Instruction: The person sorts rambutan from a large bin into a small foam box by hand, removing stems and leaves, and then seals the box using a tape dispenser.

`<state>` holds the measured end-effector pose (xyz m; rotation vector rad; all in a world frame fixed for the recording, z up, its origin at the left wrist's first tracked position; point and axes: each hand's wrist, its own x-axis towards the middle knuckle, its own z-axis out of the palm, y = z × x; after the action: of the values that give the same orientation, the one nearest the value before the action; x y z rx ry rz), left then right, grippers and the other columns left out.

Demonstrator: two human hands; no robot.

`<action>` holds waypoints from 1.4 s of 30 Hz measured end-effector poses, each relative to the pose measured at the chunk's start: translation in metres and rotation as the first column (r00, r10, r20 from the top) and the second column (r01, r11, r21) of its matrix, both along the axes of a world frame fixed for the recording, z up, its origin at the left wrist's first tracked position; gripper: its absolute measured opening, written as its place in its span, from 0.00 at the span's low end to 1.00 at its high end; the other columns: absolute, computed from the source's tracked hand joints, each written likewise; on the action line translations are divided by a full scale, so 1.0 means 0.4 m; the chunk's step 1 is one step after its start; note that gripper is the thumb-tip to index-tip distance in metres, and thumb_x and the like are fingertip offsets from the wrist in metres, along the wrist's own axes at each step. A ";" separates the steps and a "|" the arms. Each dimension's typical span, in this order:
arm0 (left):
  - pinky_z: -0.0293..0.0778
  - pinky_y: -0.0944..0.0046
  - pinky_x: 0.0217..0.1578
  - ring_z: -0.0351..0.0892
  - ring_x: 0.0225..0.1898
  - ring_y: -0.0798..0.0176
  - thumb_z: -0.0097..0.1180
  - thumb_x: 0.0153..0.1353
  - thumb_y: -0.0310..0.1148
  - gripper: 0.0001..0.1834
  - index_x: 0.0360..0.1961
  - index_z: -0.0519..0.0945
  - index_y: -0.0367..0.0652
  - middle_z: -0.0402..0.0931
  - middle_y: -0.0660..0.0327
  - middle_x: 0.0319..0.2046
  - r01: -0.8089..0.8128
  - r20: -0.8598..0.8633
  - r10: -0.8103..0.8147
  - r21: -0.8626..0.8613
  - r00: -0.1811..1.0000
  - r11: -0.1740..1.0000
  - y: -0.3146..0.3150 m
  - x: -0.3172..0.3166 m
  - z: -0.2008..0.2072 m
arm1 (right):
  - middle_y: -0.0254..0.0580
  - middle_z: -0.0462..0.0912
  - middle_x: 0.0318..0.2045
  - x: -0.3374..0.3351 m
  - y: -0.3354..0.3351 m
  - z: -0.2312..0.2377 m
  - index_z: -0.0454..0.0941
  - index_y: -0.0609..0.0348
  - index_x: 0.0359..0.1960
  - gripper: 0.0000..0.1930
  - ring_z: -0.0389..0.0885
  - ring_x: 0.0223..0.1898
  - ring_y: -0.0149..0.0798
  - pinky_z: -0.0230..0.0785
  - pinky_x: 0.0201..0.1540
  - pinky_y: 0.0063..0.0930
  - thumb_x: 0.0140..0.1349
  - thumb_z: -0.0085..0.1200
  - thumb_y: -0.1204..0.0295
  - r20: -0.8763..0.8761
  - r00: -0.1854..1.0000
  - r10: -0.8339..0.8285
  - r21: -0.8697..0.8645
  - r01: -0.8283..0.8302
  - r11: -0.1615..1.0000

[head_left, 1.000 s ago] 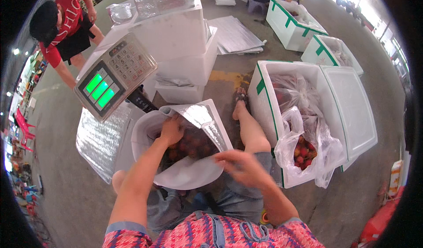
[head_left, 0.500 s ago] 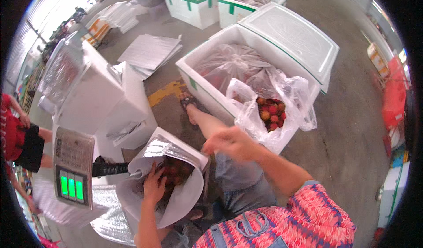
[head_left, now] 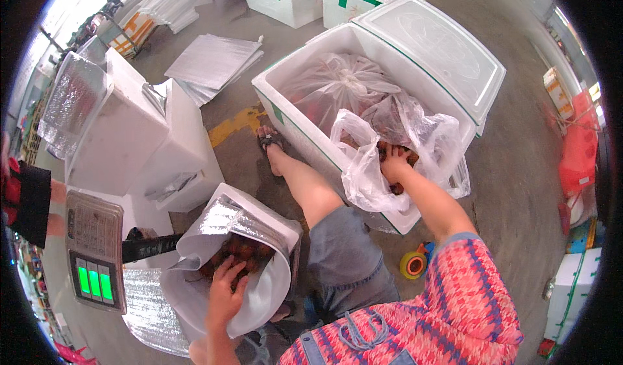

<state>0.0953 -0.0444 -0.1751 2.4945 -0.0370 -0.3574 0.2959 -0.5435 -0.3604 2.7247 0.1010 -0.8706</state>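
Here, the left hand (head_left: 228, 287) lies with fingers loosely spread on the fruit (head_left: 257, 248) inside the liner (head_left: 276, 293). Right and farther forward, the right hand (head_left: 394, 165) dips into the bag (head_left: 363, 186) among more fruit (head_left: 413, 160), fingertips hidden; whether it grips any, I cannot tell. Far left, the scale's (head_left: 97, 219) green-lit readout (head_left: 95, 280) is too small to read.
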 end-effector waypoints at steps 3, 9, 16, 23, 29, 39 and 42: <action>0.62 0.52 0.62 0.66 0.62 0.43 0.61 0.58 0.32 0.19 0.52 0.81 0.46 0.68 0.48 0.62 -0.046 -0.009 0.045 -0.019 0.999 0.999 0.000 -0.031 0.004 | 0.61 0.46 0.71 -0.086 0.035 0.080 0.66 0.30 0.66 0.34 0.50 0.68 0.66 0.57 0.50 0.77 0.54 0.58 0.59 -0.094 0.995 0.040 -0.013 -0.042 0.999; 0.62 0.52 0.63 0.65 0.64 0.44 0.62 0.56 0.31 0.20 0.52 0.81 0.47 0.68 0.50 0.62 -0.044 0.021 0.044 -0.020 0.999 0.999 -0.039 -0.066 0.011 | 0.59 0.45 0.71 -0.090 -0.002 -0.051 0.66 0.32 0.66 0.29 0.50 0.67 0.66 0.59 0.47 0.75 0.60 0.52 0.58 0.012 0.993 -0.120 -0.099 0.120 0.988; 0.64 0.51 0.61 0.67 0.61 0.43 0.61 0.58 0.34 0.19 0.51 0.81 0.47 0.68 0.47 0.61 -0.063 0.110 0.075 -0.115 0.991 0.991 -0.047 -0.091 0.011 | 0.50 0.58 0.65 -0.080 -0.012 -0.139 0.70 0.47 0.63 0.24 0.59 0.59 0.55 0.64 0.30 0.67 0.63 0.45 0.64 0.160 0.987 -0.008 -0.201 0.041 0.979; 0.66 0.51 0.59 0.69 0.60 0.42 0.62 0.58 0.35 0.19 0.51 0.81 0.48 0.68 0.47 0.61 -0.099 0.124 0.118 -0.144 0.985 0.985 -0.046 -0.126 0.026 | 0.47 0.55 0.67 -0.050 -0.032 -0.227 0.64 0.59 0.65 0.26 0.57 0.62 0.58 0.66 0.29 0.70 0.66 0.43 0.63 0.107 0.952 -0.286 -0.125 0.298 0.946; 0.65 0.51 0.60 0.68 0.61 0.43 0.63 0.58 0.35 0.19 0.51 0.81 0.48 0.68 0.48 0.62 -0.099 0.156 0.126 -0.168 0.980 0.981 -0.043 -0.153 0.039 | 0.50 0.55 0.67 -0.024 0.019 -0.142 0.52 0.58 0.70 0.34 0.57 0.65 0.56 0.67 0.41 0.71 0.67 0.39 0.53 0.114 0.900 -0.420 -0.006 0.423 0.906; 0.64 0.53 0.61 0.67 0.61 0.44 0.62 0.57 0.31 0.19 0.51 0.80 0.45 0.67 0.49 0.62 -0.158 0.098 0.177 -0.180 0.979 0.971 -0.036 -0.170 0.034 | 0.59 0.58 0.62 -0.143 0.012 0.094 0.63 0.30 0.64 0.29 0.64 0.62 0.61 0.71 0.53 0.51 0.60 0.53 0.71 0.283 0.935 -0.213 0.175 0.168 0.970; 0.63 0.53 0.62 0.67 0.62 0.44 0.61 0.57 0.29 0.19 0.51 0.80 0.44 0.68 0.48 0.62 -0.185 0.098 0.202 -0.159 0.975 0.970 -0.022 -0.175 0.028 | 0.58 0.59 0.60 -0.156 0.034 0.190 0.65 0.31 0.63 0.29 0.64 0.62 0.60 0.70 0.54 0.50 0.59 0.54 0.71 0.242 0.953 -0.185 0.230 0.128 0.965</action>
<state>0.0253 -0.0532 -0.1640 2.3429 0.1291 -0.1262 0.2336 -0.5297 -0.2845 3.0564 -0.0839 -0.5564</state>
